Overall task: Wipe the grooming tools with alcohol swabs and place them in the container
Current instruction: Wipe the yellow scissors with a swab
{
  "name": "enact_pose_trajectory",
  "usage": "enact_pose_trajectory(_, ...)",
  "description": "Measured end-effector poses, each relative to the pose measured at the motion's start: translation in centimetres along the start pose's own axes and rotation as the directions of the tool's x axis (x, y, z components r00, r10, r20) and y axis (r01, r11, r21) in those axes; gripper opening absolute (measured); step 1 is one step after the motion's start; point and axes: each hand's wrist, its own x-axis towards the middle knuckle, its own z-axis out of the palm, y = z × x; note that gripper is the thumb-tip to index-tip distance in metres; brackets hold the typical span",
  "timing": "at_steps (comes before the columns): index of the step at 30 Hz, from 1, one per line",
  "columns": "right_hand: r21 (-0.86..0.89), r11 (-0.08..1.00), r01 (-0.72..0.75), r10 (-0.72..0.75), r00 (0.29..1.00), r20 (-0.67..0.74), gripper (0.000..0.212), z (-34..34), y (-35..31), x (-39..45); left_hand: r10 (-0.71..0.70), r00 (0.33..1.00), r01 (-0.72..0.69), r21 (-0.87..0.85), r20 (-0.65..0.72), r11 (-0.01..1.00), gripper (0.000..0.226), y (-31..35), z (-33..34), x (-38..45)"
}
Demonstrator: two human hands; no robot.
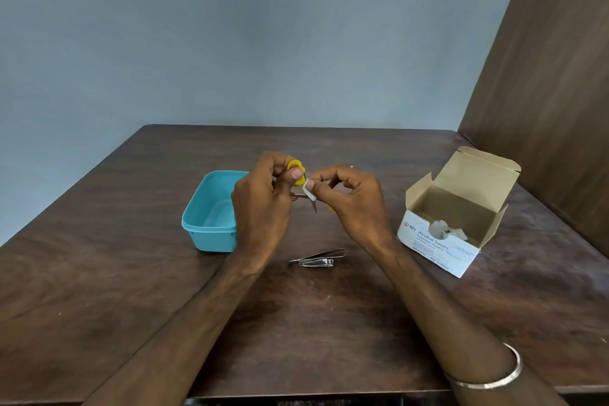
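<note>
Small scissors with yellow handles (295, 165) are held above the table's middle by my left hand (263, 208), blades apart and pointing down. My right hand (352, 201) pinches a white alcohol swab (309, 193) against one blade. A teal plastic container (211, 211) stands open and empty just left of my left hand. On the table in front of my hands lie metal tweezers (326, 254) and, touching them, a metal nail clipper (318, 263).
An open white box of alcohol swabs (441, 241) stands at the right, with loose swabs showing inside. The brown wooden table (99, 273) meets a blue-grey wall at the back and a dark wooden panel (553, 92) at the right.
</note>
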Motion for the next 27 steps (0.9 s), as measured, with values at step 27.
enact_pose_trajectory(27,0.149,0.988,-0.035,0.029,0.999,0.045,0.032,-0.39,-0.26,0.07,-0.033,0.999,0.032,-0.037,-0.011,0.999,0.005,-0.16,0.06,0.20)
